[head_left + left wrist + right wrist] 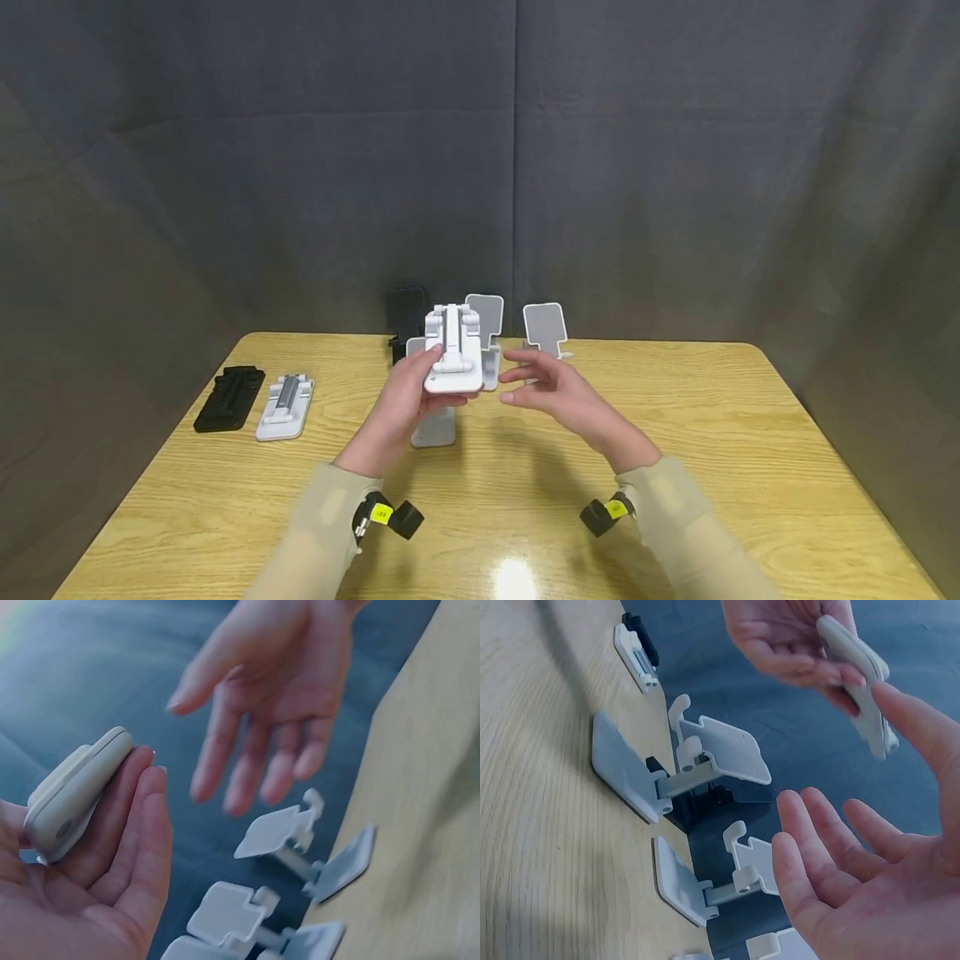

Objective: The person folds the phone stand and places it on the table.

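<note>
In the head view my left hand [396, 400] grips a folded white phone stand [453, 380], thumb on its upper face and fingers beneath. The stand is held up above the table, its hinged arm folded flat against the base. Seen from the left wrist, the thin edge of this folded stand [79, 799] lies between thumb and fingers. My right hand [558, 390] is a short gap to the right, fingers spread and holding nothing. Its palm [889, 900] faces the stand in the right wrist view.
Unfolded white stands [545, 323] and a black one [406, 310] stand at the table's back, partly hidden by the hands. The base of another white stand [435, 430] shows below my left hand. A folded black stand [229, 400] and folded white stand [285, 410] lie left.
</note>
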`<state>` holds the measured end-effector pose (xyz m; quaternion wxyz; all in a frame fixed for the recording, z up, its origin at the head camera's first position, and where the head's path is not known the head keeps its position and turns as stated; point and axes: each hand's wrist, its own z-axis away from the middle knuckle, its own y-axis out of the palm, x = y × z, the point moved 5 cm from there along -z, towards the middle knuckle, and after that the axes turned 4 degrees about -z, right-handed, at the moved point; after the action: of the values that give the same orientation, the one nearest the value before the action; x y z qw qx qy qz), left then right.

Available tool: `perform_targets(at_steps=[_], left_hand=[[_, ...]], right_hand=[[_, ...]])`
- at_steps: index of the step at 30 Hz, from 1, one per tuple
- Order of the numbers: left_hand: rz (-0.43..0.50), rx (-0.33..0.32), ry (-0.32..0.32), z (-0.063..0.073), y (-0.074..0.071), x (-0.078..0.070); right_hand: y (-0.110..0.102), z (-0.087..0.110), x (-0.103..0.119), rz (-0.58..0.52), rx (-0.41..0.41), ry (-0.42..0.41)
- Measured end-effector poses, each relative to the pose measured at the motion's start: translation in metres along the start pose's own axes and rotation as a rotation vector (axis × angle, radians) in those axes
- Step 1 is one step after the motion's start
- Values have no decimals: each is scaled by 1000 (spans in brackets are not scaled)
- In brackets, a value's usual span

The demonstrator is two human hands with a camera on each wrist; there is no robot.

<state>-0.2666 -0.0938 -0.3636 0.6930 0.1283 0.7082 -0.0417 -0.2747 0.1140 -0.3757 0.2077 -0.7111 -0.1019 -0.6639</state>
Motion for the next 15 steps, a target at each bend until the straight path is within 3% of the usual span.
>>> perform_targets(at_steps=[9,15], left_hand=[[-28,-109,-15,8,-43,-12],[-115,-198,-48,16,-78,-18]], right_hand=[[-5,-6,-4,-10,-30,22],[-5,-15,-3,-5,-50,31]])
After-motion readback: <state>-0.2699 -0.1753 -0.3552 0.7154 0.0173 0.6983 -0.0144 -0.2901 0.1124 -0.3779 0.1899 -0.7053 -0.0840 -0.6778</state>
